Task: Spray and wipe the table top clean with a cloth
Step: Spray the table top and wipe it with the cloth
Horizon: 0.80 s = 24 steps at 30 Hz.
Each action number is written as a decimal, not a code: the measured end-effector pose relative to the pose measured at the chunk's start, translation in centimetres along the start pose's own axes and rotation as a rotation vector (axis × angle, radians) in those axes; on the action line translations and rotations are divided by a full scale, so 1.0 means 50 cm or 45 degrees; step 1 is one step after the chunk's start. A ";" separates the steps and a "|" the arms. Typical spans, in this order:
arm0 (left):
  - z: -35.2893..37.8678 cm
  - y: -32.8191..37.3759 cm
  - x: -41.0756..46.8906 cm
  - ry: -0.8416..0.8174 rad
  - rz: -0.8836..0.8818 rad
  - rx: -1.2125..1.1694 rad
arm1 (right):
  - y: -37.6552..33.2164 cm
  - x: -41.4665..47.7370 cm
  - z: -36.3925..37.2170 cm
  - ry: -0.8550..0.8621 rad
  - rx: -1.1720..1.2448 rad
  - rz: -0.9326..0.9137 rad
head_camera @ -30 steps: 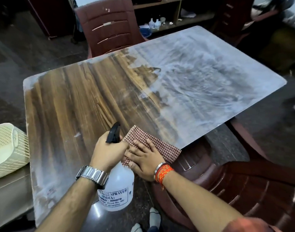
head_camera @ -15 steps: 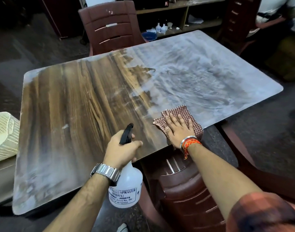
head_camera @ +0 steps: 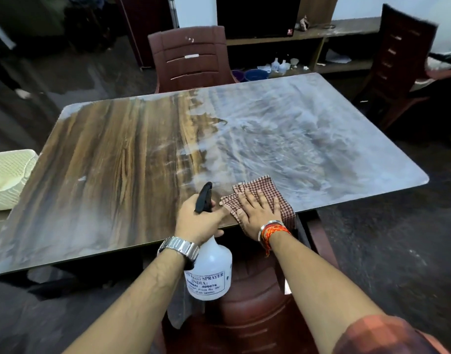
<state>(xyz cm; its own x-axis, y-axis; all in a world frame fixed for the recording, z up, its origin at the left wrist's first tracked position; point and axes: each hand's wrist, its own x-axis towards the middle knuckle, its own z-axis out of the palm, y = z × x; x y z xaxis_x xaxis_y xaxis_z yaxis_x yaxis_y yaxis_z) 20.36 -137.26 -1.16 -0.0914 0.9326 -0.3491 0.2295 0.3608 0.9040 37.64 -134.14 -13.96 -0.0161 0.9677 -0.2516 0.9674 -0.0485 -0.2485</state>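
Pressing flat on the checked cloth [head_camera: 266,186], the right hand [head_camera: 257,215] lies palm down with fingers straight and a little spread. It pinches nothing, only puts weight on the fabric. The cloth sits on the table top [head_camera: 117,162] at the near edge, right of centre, and its right corner appears to droop over the rim. It looks thin, soft and light, folded into a loose pad. Judged likely to bunch or skid under the palm on a wet surface, so best driven from its middle with a flat hand, or gathered at a folded edge to lift. It lies in the whitish, streaky film that covers the right half of the table; the left half shows brown wood grain. The right forearm reaches forward and the wrist is close to straight. Just beside it, the left hand [head_camera: 201,221] curls round the neck of the spray bottle [head_camera: 210,274] under the black trigger head [head_camera: 204,198], which points away over the table. Cannot tell whether a finger is on the trigger. The bottle's translucent body — printed label facing the camera — hangs below the table edge. There is a metal watch [head_camera: 179,247] on the left wrist, and a bangle with orange thread [head_camera: 273,229] on the right. A red-brown chair [head_camera: 257,318] stands under the arms, with another chair [head_camera: 191,57] at the far side. A cream basket [head_camera: 9,177] sits off the left end.
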 end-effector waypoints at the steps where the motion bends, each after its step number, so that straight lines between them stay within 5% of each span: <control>1: 0.014 0.004 0.003 0.001 0.006 0.012 | 0.006 0.002 0.000 0.003 0.006 -0.007; 8: 0.095 0.029 0.046 0.082 0.074 0.098 | 0.028 0.007 -0.008 -0.010 0.005 -0.102; 18: 0.189 0.059 0.098 0.083 -0.176 -0.043 | 0.168 0.051 -0.050 -0.013 -0.046 -0.205; 24: 0.298 0.076 0.104 0.389 -0.231 0.011 | 0.258 0.075 -0.079 -0.046 -0.096 -0.385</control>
<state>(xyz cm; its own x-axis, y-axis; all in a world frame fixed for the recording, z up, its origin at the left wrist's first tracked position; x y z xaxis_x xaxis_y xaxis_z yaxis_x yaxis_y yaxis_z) 35.18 -131.02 -3.21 -0.4165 0.8103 -0.4123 0.1914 0.5215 0.8315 51.06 -130.15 -14.40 -0.3137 0.9259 -0.2105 0.9333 0.2600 -0.2476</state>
